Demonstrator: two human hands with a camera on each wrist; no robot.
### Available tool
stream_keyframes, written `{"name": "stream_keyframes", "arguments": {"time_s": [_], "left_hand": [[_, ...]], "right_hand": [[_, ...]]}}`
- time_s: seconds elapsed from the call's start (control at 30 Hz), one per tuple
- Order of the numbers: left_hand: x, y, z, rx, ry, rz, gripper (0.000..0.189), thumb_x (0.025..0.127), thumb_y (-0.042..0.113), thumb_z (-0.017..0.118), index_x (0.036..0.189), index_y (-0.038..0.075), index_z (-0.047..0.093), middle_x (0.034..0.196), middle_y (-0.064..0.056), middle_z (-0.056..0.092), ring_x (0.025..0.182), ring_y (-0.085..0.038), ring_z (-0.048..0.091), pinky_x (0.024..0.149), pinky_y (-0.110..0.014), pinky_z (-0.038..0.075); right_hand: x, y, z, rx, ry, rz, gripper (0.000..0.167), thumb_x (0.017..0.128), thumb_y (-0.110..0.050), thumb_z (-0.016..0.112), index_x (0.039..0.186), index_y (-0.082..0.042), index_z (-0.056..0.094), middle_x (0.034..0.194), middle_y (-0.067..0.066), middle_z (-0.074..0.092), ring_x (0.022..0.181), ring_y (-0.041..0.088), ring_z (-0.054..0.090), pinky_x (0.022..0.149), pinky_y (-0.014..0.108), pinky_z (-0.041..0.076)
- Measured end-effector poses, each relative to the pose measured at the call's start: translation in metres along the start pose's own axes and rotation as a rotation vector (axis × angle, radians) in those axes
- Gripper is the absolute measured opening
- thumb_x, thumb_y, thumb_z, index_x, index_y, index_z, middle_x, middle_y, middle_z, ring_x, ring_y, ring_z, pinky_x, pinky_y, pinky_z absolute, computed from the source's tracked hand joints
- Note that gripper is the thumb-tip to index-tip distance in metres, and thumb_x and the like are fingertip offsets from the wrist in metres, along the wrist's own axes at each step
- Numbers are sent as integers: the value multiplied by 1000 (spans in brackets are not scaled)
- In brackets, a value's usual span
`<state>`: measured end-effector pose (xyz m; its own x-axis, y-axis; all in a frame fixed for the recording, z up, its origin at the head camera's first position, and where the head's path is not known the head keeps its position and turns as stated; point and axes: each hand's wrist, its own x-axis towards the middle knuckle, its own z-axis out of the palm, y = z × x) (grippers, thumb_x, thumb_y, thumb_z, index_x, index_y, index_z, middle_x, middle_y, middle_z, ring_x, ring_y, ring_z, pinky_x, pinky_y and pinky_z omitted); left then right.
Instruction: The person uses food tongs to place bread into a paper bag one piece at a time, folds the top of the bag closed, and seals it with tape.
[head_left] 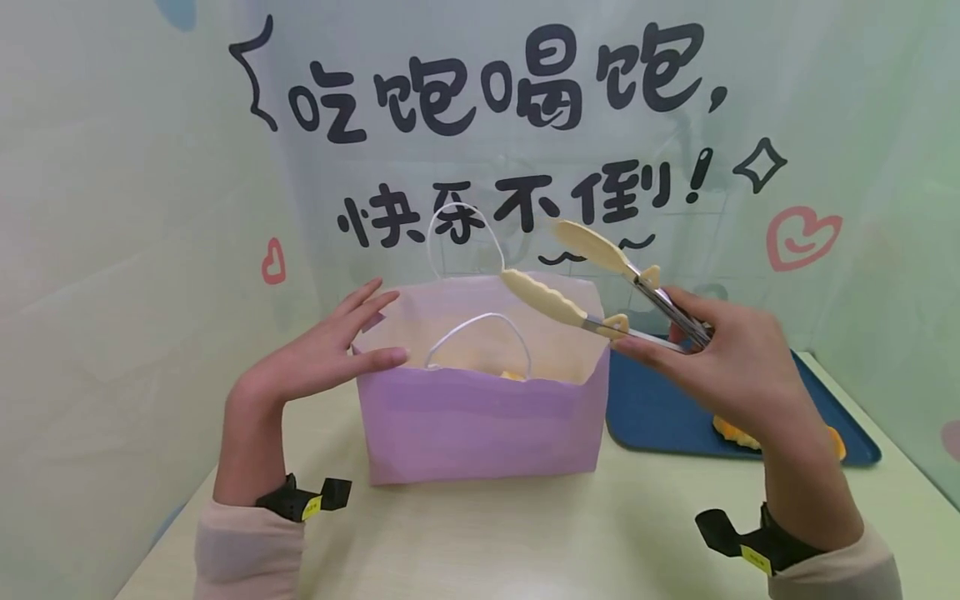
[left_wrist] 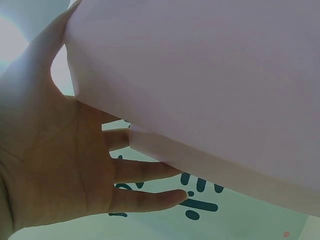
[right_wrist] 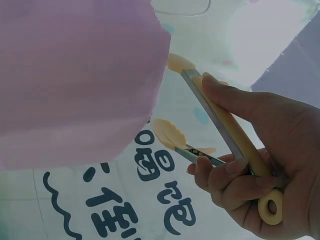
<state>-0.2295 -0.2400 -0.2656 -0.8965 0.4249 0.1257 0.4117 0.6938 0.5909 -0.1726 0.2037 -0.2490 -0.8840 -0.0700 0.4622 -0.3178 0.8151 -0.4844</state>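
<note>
A lilac paper bag [head_left: 480, 429] with white handles stands upright, its top wide apart. Inside, a bit of something yellow [head_left: 513, 377] shows above the front rim. My left hand [head_left: 318, 346] rests at the bag's left side, thumb by the front rim and fingers spread toward the back panel. In the left wrist view, those fingers [left_wrist: 147, 200] look straight, partly hidden by the paper. My right hand [head_left: 738, 354] grips metal tongs [right_wrist: 212, 115] with cream-coloured tips. The tongs' tips are apart with nothing between them, above the bag's right rim.
Right of the bag lies a blue tray [head_left: 660, 408], partly covered by my right arm. Yellow-orange food [head_left: 735, 433] and another orange piece [head_left: 837, 443] are on it. A printed curtain [head_left: 480, 158] hangs behind the pale table [head_left: 480, 542].
</note>
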Motion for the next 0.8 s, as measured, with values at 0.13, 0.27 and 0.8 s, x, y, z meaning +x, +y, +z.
{"name": "stream_keyframes", "arguments": {"time_s": [0.13,0.27,0.8], "left_hand": [[0,0,0,5,2,1,90,99,59,66,171,26,22,177,1,-1,156,-29,35,121,-62,31],[0,1,0,4,-1,-2,90,99,58,66,171,26,22,177,1,-2,156,-29,34,121,-62,31],[1,1,0,3,3,3,90,100,57,66,171,23,22,178,-1,-1,156,-31,35,120,-62,33]], "right_hand": [[-2,13,-7,-32,-3,5,79,87,-56,84,147,-9,64,78,3,62,75,23,55,54,31,43],[-6,27,-14,-58,10,23,79,86,-57,85,146,-9,64,78,4,63,72,22,54,52,31,42],[-18,74,-31,-185,-14,99,87,87,-60,83,148,-2,60,79,1,65,80,27,54,54,30,38]]}}
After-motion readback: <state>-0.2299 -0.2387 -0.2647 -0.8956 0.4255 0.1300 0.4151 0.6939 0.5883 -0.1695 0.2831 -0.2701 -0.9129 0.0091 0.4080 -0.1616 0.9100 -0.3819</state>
